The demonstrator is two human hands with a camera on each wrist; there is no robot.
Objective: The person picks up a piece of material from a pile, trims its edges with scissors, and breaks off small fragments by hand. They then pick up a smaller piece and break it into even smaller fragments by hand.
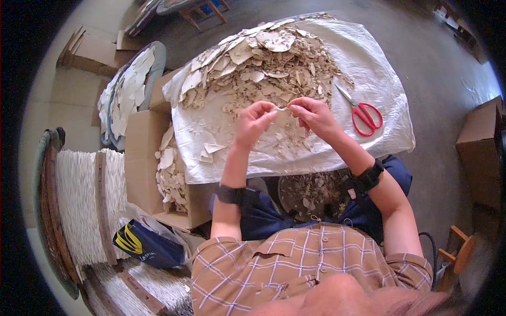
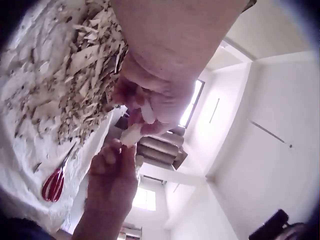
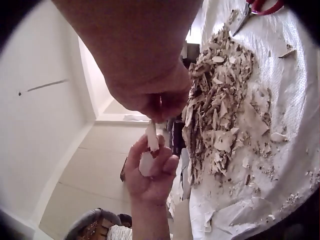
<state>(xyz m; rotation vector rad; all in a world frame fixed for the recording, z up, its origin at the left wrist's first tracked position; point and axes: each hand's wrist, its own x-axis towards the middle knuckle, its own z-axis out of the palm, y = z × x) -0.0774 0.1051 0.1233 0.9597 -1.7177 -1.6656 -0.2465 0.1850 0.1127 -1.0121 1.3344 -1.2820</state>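
Note:
Both hands meet above the front of a heap of pale flakes [image 1: 274, 68]. A small whitish piece [image 1: 282, 109] [image 2: 131, 135] [image 3: 152, 136] spans their fingertips. My left hand [image 1: 255, 124] [image 2: 157, 95] [image 3: 150, 177] pinches one end, and another pale flake [image 2: 147, 111] [image 3: 146, 164] lies within its curled fingers. The other end is pinched by my right hand [image 1: 314, 117] [image 2: 112, 180] [image 3: 155, 95]. Red-handled scissors [image 1: 366, 117] [image 2: 54, 184] lie on the white cloth [image 1: 387, 105], to the right of the hands.
A cardboard box [image 1: 143, 158] of pale pieces stands left of the cloth. Stacked white sheets [image 1: 79, 205] and a blue bag [image 1: 150, 245] are farther left. Below the cloth's front edge, between the knees, sits a container of scraps [image 1: 311, 195]. A wooden stool [image 1: 464, 250] stands at right.

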